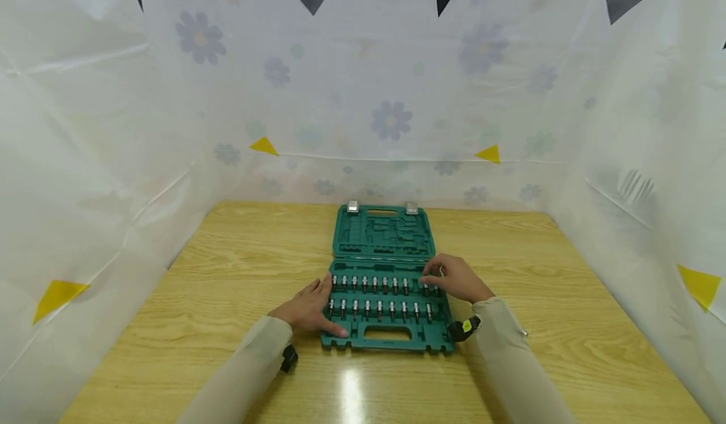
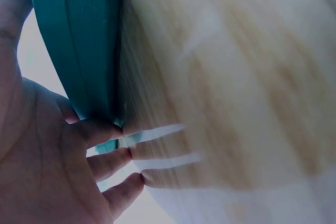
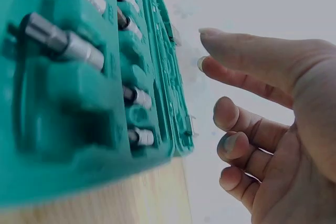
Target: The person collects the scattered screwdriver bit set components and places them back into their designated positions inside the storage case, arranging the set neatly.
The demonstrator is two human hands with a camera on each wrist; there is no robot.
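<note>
A green plastic tool case point(image 1: 391, 342) lies unfolded on the table, its lid point(image 1: 397, 230) laid back. Two rows of silver bit sockets point(image 1: 385, 285) fill its base, with a gap in the upper row near the right end. My left hand point(image 1: 309, 305) rests against the case's left side, fingers extended and thumb over the front corner. In the left wrist view, fingertips point(image 2: 122, 129) touch the tabletop beside the case wall. Over the upper row's right end hovers my right hand point(image 1: 456, 278), fingers loosely bent. Nothing shows between its thumb and fingers in the right wrist view.
The wooden table point(image 1: 255, 235) extends on both sides of the case. White flowered sheeting point(image 1: 391, 84) encloses the back and sides. Two metal latches point(image 1: 353, 206) stand on the lid's far edge. Black straps with small devices point(image 1: 465, 328) sit at both wrists.
</note>
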